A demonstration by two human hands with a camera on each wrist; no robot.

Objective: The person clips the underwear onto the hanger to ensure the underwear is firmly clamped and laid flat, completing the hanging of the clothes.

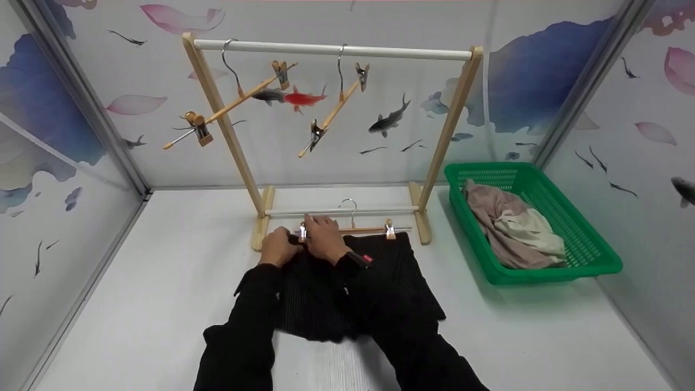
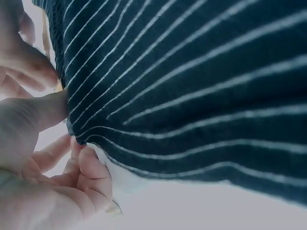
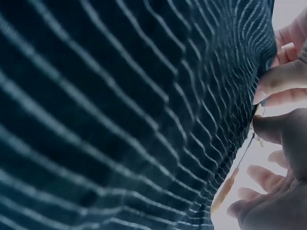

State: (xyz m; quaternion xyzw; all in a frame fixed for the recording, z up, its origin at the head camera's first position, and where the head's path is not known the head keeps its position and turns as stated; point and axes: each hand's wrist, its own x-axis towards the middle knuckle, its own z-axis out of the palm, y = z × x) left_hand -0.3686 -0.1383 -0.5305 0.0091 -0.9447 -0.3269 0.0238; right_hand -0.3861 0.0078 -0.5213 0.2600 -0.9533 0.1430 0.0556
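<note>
A black garment (image 1: 402,277) with thin white stripes lies flat, its top edge along a clip hanger (image 1: 362,230). That hanger's right clip (image 1: 390,230) sits on the garment's edge. My left hand (image 1: 278,247) pinches the top left corner of the striped cloth (image 2: 158,96) between thumb and fingers. Just right of it, my right hand (image 1: 326,239) holds the hanger's left clip (image 1: 302,232), its thumb (image 3: 271,127) close against the cloth edge. Most of that clip is hidden behind fingers in the wrist views.
A wooden rack (image 1: 450,125) with a white top rail stands behind the garment. Two clip hangers (image 1: 239,100) without clothes hang from the rail. At right, a green basket (image 1: 554,274) contains crumpled pinkish and cream cloth (image 1: 499,222). Patterned panels (image 1: 543,81) enclose the white table (image 1: 163,271).
</note>
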